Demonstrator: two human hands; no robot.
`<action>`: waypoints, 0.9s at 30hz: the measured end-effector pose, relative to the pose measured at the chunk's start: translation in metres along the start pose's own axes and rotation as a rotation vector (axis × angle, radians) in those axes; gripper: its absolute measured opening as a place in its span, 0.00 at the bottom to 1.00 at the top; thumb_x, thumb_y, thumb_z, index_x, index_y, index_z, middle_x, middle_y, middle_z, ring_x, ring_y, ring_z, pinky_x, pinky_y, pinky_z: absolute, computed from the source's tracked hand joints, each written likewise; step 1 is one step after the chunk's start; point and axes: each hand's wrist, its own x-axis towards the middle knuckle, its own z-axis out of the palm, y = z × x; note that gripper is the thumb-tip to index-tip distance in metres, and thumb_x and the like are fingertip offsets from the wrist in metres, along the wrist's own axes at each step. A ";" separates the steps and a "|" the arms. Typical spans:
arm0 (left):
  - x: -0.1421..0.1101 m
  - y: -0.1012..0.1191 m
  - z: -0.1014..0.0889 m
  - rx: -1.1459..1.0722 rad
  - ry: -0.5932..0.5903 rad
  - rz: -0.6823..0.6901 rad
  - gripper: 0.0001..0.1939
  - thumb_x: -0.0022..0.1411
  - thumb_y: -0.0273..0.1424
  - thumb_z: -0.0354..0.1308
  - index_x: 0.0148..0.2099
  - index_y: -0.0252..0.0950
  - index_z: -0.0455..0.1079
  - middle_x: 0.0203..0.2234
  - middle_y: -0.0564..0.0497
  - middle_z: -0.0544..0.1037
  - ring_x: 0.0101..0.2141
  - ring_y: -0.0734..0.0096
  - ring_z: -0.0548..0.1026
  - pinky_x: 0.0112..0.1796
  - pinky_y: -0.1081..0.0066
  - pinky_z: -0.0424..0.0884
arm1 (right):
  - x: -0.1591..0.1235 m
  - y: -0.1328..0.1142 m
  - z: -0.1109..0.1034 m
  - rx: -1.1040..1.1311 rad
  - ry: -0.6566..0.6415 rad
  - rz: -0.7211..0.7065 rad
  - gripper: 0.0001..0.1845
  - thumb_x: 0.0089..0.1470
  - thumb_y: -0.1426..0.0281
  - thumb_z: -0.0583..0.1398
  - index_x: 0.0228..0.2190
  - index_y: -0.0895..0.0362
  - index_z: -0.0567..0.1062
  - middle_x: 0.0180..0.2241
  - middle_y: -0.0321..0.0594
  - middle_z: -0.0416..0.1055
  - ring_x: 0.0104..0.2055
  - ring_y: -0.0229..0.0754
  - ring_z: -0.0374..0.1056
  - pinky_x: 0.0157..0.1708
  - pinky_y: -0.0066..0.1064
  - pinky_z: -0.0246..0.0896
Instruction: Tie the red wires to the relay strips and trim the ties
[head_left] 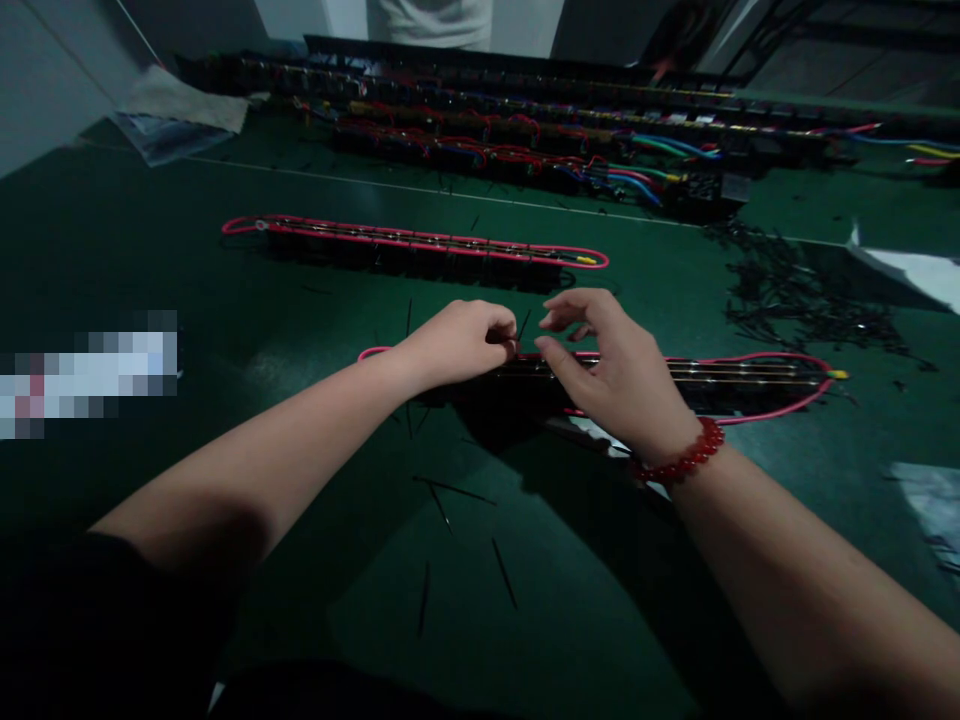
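A long black strip assembly (739, 373) with metal rods and a red wire (787, 412) looped around it lies across the table before me. My left hand (472, 340) is closed in a pinch over its left part. A thin black cable tie (524, 324) sticks up at those fingertips; its lower end is hidden. Just to the right, my right hand (600, 350) hovers over the same assembly, thumb and fingers apart, with nothing visible between them. A yellow terminal (838, 375) shows at the assembly's right end.
A similar assembly with red wire (420, 238) lies farther back. Several wired black units (480, 150) line the far side. A heap of black cable ties (810, 290) is at right; loose ties (457, 490) lie nearer me. A person (435, 22) stands across the table.
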 end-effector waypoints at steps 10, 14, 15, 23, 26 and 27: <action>0.000 0.002 -0.001 0.023 -0.011 -0.040 0.09 0.64 0.32 0.56 0.37 0.35 0.77 0.32 0.50 0.80 0.32 0.69 0.74 0.35 0.69 0.63 | 0.006 0.020 -0.016 -0.165 -0.460 0.013 0.18 0.48 0.64 0.69 0.40 0.57 0.75 0.39 0.43 0.75 0.41 0.48 0.71 0.38 0.38 0.66; 0.001 0.001 -0.002 0.020 -0.036 -0.056 0.10 0.65 0.33 0.56 0.38 0.34 0.77 0.33 0.50 0.81 0.33 0.69 0.75 0.36 0.69 0.64 | 0.006 0.014 -0.018 -0.164 -0.460 0.022 0.16 0.50 0.65 0.69 0.40 0.58 0.76 0.40 0.44 0.74 0.43 0.47 0.70 0.41 0.37 0.65; 0.001 0.001 -0.002 0.019 -0.036 -0.058 0.10 0.65 0.33 0.56 0.38 0.35 0.78 0.33 0.50 0.81 0.34 0.69 0.75 0.35 0.69 0.64 | 0.005 0.013 -0.018 -0.162 -0.456 0.023 0.16 0.50 0.65 0.69 0.40 0.59 0.77 0.40 0.45 0.74 0.43 0.48 0.70 0.42 0.38 0.65; 0.003 -0.009 -0.007 0.036 -0.040 -0.061 0.12 0.65 0.35 0.55 0.38 0.35 0.78 0.33 0.50 0.81 0.33 0.69 0.75 0.35 0.69 0.63 | 0.001 0.012 -0.010 -0.134 -0.363 -0.031 0.17 0.54 0.65 0.67 0.43 0.60 0.78 0.43 0.48 0.75 0.47 0.50 0.70 0.48 0.41 0.66; 0.004 -0.012 -0.010 0.039 -0.063 -0.076 0.12 0.64 0.35 0.55 0.39 0.35 0.78 0.34 0.50 0.81 0.34 0.68 0.75 0.35 0.69 0.64 | -0.001 0.009 -0.005 -0.149 -0.331 -0.013 0.17 0.54 0.65 0.66 0.44 0.61 0.78 0.43 0.49 0.75 0.48 0.51 0.70 0.49 0.43 0.66; 0.004 -0.013 -0.012 0.039 -0.073 -0.081 0.12 0.64 0.35 0.55 0.39 0.35 0.78 0.34 0.49 0.81 0.34 0.68 0.75 0.35 0.69 0.64 | -0.001 0.008 -0.004 -0.152 -0.324 -0.003 0.17 0.54 0.65 0.66 0.44 0.61 0.78 0.44 0.50 0.75 0.48 0.51 0.70 0.49 0.43 0.66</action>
